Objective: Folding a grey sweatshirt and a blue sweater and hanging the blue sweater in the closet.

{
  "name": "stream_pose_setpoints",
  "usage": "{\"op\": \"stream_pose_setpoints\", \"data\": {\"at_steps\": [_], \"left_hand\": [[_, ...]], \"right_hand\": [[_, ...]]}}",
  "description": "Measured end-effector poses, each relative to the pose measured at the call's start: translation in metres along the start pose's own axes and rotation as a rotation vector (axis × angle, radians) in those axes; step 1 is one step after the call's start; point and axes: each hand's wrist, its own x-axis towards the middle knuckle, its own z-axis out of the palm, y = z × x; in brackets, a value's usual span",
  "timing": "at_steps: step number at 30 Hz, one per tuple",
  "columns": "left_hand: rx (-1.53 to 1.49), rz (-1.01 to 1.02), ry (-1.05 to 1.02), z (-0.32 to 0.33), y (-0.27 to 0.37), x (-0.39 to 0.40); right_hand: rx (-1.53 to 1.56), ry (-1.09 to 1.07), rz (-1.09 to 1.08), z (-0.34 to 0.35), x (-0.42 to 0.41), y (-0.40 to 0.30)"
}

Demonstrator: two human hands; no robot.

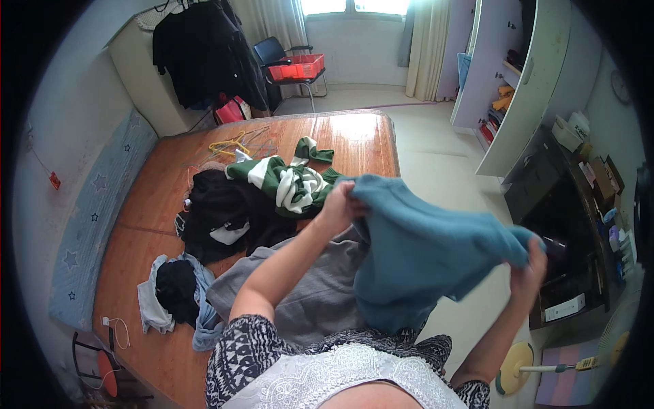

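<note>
A teal knitted garment (424, 240) is stretched in the air between my two hands. My left hand (345, 204) grips one end of it, and my right hand (529, 266) grips the far end at the right. Below it lies a grey garment (317, 286), spread at the edge of the wooden surface (138, 204). Beyond my left hand lie a green and white striped knit (301, 184) and a black garment (219, 209) with a white patch. Light blue, black and white clothes (176, 291) form a small heap at the left.
Yellow hangers (230, 145) lie at the far part of the wooden surface. A chair holds a red plastic basket (299, 66). Dark clothes (199, 51) hang at the back left. A wardrobe door (531, 87) stands ajar at the right, and a fan (516, 368) is at lower right.
</note>
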Motion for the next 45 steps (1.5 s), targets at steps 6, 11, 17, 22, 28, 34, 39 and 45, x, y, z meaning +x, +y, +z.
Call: {"op": "stream_pose_setpoints", "data": {"at_steps": [6,11,17,22,28,34,39,45], "left_hand": [[-0.164,0.387,-0.069,0.01,0.109,0.061],[-0.109,1.024,-0.144,0.067,0.231,-0.001],[0.196,1.306,0.331,-0.005,0.216,-0.106],[-0.066,0.995,0.537,-0.162,0.101,-0.203],[-0.164,0.671,1.251,-0.255,-0.054,-0.293],[-0.225,0.613,1.041,-0.218,-0.045,-0.27],[-0.172,0.346,0.804,-0.21,-0.058,-0.28],[-0.31,0.082,0.68,-0.174,-0.082,-0.292]], "right_hand": [[0.134,-0.04,-0.074,0.044,0.08,0.066],[0.27,-0.158,-0.475,0.081,0.092,0.012],[0.254,-0.387,-0.331,0.075,0.059,0.079],[0.02,-0.419,0.37,0.079,-0.056,0.162],[0.236,-0.409,1.202,0.063,-0.147,0.245],[0.311,-0.453,1.307,0.059,-0.137,0.253],[0.56,-0.041,1.08,0.065,-0.139,0.267],[0.504,0.174,0.889,0.019,-0.097,0.342]]}}
